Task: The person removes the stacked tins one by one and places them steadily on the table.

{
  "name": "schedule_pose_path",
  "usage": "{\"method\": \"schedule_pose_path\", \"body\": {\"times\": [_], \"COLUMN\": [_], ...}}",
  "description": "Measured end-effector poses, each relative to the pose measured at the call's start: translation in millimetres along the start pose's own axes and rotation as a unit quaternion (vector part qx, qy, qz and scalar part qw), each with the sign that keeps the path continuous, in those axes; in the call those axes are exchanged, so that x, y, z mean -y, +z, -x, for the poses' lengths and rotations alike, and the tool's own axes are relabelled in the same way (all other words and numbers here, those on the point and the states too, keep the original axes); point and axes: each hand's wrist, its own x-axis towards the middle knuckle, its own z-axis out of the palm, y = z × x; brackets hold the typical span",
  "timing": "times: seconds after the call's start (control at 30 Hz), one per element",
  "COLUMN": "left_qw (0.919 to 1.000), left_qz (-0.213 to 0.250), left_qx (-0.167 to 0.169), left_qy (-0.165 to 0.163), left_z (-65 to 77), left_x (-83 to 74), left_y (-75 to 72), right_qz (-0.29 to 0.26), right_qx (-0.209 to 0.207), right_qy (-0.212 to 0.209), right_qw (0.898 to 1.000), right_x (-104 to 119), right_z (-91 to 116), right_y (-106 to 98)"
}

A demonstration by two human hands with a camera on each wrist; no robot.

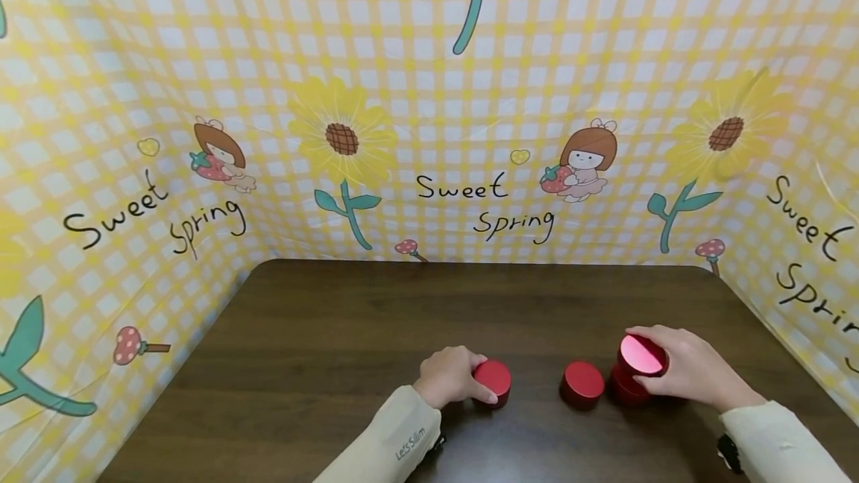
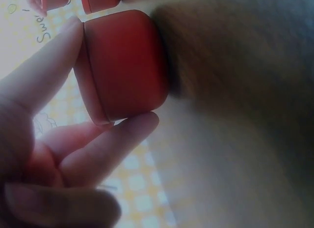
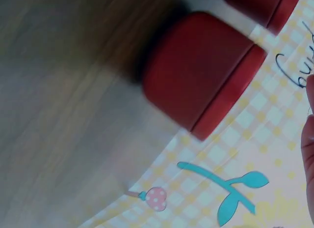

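Observation:
My left hand point(image 1: 451, 379) grips a round red tin point(image 1: 492, 384) by its sides, thumb and fingers on opposite edges. In the left wrist view, that lidded tin point(image 2: 125, 66) stands upright on the table. My right hand point(image 1: 691, 365) holds a round red piece with a shiny pink-lit top point(image 1: 643, 355). Below that piece is another red tin point(image 1: 628, 387), partly hidden; whether the two touch, I cannot tell. Between the hands stands one more red tin point(image 1: 582, 384). The right wrist view has a lidded red tin point(image 3: 201, 73) on the table, with fingers point(image 3: 308, 154) at the right edge.
Everything stands on a dark brown wooden table point(image 1: 335, 334). A yellow checked cloth point(image 1: 436, 110) printed with flowers and "Sweet Spring" rises behind the table and along both sides.

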Motion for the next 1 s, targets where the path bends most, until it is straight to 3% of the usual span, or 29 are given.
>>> {"method": "schedule_pose_path", "body": {"times": [0.57, 1.0], "left_qw": [0.9999, 1.0000], "left_qz": [0.009, 0.005], "left_qx": [0.003, -0.004], "left_qy": [-0.004, 0.001], "left_z": [1.9, 0.7], "left_x": [1.3, 0.2], "left_y": [2.3, -0.2], "right_qz": [0.047, 0.064], "right_qx": [-0.023, -0.026], "right_qy": [0.027, 0.098], "right_qw": [0.998, 0.993], "right_x": [-25.5, -37.1], "right_z": [25.3, 49.1], "right_y": [-13.8, -23.6]}}
